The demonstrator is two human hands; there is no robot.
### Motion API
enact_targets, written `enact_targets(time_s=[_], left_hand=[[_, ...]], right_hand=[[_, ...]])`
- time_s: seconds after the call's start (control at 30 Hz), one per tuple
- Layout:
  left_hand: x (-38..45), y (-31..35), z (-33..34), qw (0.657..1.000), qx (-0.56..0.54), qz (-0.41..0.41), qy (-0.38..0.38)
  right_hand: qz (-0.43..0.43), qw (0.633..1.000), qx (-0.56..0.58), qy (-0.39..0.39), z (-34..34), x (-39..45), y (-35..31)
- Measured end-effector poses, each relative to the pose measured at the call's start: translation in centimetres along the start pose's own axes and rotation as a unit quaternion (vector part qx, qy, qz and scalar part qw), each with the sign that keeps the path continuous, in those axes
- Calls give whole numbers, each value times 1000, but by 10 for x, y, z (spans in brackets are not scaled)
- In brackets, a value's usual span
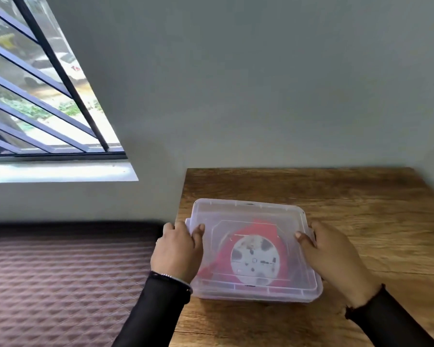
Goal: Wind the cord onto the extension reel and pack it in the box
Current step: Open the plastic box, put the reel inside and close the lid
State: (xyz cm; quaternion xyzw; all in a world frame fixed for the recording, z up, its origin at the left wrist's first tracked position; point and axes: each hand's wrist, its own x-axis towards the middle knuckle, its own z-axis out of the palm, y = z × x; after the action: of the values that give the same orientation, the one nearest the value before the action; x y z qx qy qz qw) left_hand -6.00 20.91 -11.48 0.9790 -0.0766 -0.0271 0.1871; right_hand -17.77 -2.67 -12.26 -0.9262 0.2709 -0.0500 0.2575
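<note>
Two hands (178,251) (333,256) grip translucent lidded box (251,211), red reel (254,257) inside.

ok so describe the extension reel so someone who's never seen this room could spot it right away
Find the wooden table against the grey wall, right of the barred window. On its left end sits a clear plastic box with its lid on, gripped by the left hand and right hand. The extension reel lies inside, seen through the lid: the only red thing, with a round white face.
</note>
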Motion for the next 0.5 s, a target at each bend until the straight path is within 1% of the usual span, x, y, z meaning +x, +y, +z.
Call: enact_targets(time_s=[0.1, 0.2, 0.33, 0.37, 0.43, 0.5], left_hand=[[3, -5, 4, 1000, 10, -11, -22], [4, -12, 9, 998, 2, -22, -60], [5, -15, 11, 987, -98, -60, -109], [6, -15, 11, 986, -102, -62, -113], [6, -15, 12, 992, -67, -53, -88], [4, -12, 11, 999, -38, -21, -25]], right_hand=[[4, 1000, -17, -4, 13, 0, 4], [6, 1000, -5, 16, 23, -4, 3], [-2, 998, 52, 29, 29, -8, 4], [1, 998, 60, 24, 29, -9, 4], [10, 999, 37, 19, 26, -10, 3], [1, 998, -23, 62, 23, -12, 1]])
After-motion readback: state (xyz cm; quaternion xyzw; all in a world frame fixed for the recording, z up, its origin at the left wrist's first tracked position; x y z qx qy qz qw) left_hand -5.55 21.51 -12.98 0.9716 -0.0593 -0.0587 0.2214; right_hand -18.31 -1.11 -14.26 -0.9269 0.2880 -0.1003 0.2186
